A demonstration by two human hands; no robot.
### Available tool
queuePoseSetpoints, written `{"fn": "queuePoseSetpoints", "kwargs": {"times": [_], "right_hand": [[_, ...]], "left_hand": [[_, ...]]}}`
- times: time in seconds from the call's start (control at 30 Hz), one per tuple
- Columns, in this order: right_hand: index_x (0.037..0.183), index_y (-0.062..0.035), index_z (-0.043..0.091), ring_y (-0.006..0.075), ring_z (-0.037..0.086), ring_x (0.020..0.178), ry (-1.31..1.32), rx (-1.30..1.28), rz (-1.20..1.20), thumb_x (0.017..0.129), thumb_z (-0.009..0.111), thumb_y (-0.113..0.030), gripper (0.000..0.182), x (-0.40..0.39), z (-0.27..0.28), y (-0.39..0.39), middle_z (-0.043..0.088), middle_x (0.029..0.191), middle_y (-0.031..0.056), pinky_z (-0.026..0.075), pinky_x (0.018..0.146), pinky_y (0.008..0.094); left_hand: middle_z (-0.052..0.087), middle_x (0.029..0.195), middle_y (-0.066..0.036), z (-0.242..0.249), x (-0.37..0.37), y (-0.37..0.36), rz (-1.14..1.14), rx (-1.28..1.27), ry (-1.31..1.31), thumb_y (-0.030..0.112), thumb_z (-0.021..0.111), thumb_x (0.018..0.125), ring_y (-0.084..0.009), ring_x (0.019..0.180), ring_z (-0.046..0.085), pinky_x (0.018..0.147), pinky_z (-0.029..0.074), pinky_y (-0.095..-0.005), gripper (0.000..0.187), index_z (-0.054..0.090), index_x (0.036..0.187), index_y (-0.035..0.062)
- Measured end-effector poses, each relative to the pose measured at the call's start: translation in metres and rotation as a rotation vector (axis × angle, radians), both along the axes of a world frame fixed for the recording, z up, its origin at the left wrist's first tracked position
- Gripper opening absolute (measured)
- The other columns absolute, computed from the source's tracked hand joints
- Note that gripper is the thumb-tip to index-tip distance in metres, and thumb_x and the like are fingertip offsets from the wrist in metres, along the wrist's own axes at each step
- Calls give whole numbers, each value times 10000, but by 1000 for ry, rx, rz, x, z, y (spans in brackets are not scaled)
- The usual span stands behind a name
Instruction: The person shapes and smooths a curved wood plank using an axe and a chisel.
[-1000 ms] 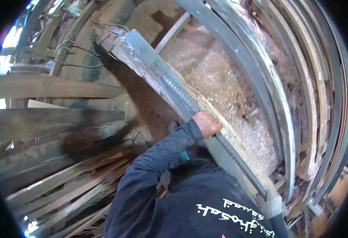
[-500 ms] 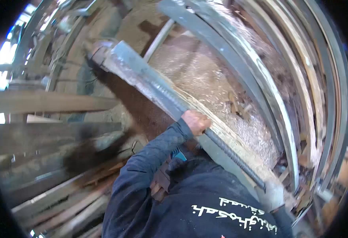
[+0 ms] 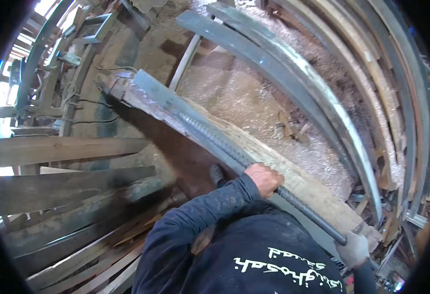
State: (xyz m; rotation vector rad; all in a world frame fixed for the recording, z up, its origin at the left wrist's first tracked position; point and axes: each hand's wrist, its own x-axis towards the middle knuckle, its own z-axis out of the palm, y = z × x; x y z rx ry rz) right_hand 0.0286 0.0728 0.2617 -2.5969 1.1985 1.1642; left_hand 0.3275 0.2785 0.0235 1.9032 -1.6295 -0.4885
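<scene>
A long, dark, ribbed metal bar (image 3: pixel 308 211) lies at a slant along a thick timber beam (image 3: pixel 318 193). My left hand (image 3: pixel 264 180), bare, is closed around the bar near the middle of the view, its knuckles up. Further down to the right, my right hand (image 3: pixel 353 250), in a pale glove, is wrapped round the bar's lower end. Both hands are close to the near side of the beam, in front of my dark shirt. The bar's far part rests against the beam's grey upper section (image 3: pixel 158 95).
Curved planks (image 3: pixel 318 81) stand in rows at the right and top right. Straight boards (image 3: pixel 63 149) stick in from the left. Wood shavings (image 3: pixel 244 93) cover the ground beyond the beam. A foot (image 3: pixel 217 174) shows below the beam.
The view has shifted, and both hands appear lower and further right. Both still hold the bar. My left hand looks a little nearer to the bar's lower end, and the foot now shows.
</scene>
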Motion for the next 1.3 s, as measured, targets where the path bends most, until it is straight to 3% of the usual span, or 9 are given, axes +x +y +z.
{"fn": "queuePoseSetpoints", "kwargs": {"times": [0.1, 0.2, 0.27, 0.53, 0.6, 0.9, 1.07, 1.2, 1.3], "right_hand": [[1004, -58, 779, 439, 749, 835, -76, -30, -27, 780, 772, -229, 282, 7, 13, 11, 738, 821, 241, 596, 796, 530], [1070, -58, 778, 455, 743, 914, -117, -34, 124, 782, 777, -230, 336, -43, -65, -15, 752, 928, 273, 580, 858, 543], [811, -69, 746, 451, 727, 768, -162, -93, 142, 773, 777, -304, 240, -44, -66, -18, 711, 799, 238, 582, 712, 540], [823, -43, 755, 437, 750, 769, -96, -42, -15, 775, 832, -374, 342, 0, -4, 10, 730, 782, 252, 598, 743, 523], [853, -78, 760, 439, 737, 770, -165, -38, 30, 756, 833, -352, 300, -67, -107, -6, 734, 777, 220, 583, 732, 547], [848, -81, 737, 457, 732, 772, 7, -20, 71, 751, 813, -345, 291, -26, -47, -9, 732, 777, 213, 585, 740, 542], [848, -78, 734, 425, 745, 759, -275, -7, 55, 726, 865, -469, 430, -56, -112, -11, 735, 791, 219, 583, 707, 541], [927, -77, 753, 424, 760, 841, -215, 91, 83, 768, 816, -386, 353, -21, -80, -26, 757, 842, 210, 597, 781, 527], [910, -97, 741, 399, 767, 841, -29, 62, 49, 802, 790, -365, 293, -16, -76, -25, 762, 840, 187, 598, 778, 518]], "left_hand": [[712, 837, -124, -4, -15, 6, 41, -21, 35, 158, 739, 733, -351, 816, 725, 758, 589, -479, 188, 663, 889, 85], [703, 810, -125, -36, -17, -6, 112, -114, -90, 175, 741, 715, -337, 759, 711, 707, 585, -473, 173, 679, 851, 89], [708, 784, -115, -28, -13, -9, 76, -98, -43, 180, 752, 716, -325, 731, 718, 675, 586, -476, 155, 686, 835, 107], [716, 782, -111, -8, -43, 26, 76, -23, 66, 206, 753, 758, -316, 762, 742, 697, 603, -455, 138, 680, 811, 101], [701, 796, -98, -47, -32, 1, 149, -6, -110, 200, 781, 723, -347, 778, 722, 723, 563, -479, 193, 656, 822, 92], [708, 792, -89, -11, -12, 0, 84, -27, -21, 172, 739, 718, -321, 800, 733, 751, 569, -453, 144, 676, 834, 113], [687, 728, -91, -53, -21, -2, 126, -158, -122, 165, 699, 699, -322, 703, 711, 642, 552, -468, 95, 621, 729, 120], [658, 736, -98, -45, -15, -11, 82, -1, -65, 181, 767, 713, -373, 686, 667, 641, 523, -507, 218, 663, 895, 121], [680, 802, -108, -11, -16, -30, -33, -275, 32, 280, 836, 764, -372, 743, 691, 676, 545, -484, 308, 663, 968, 127]]}}
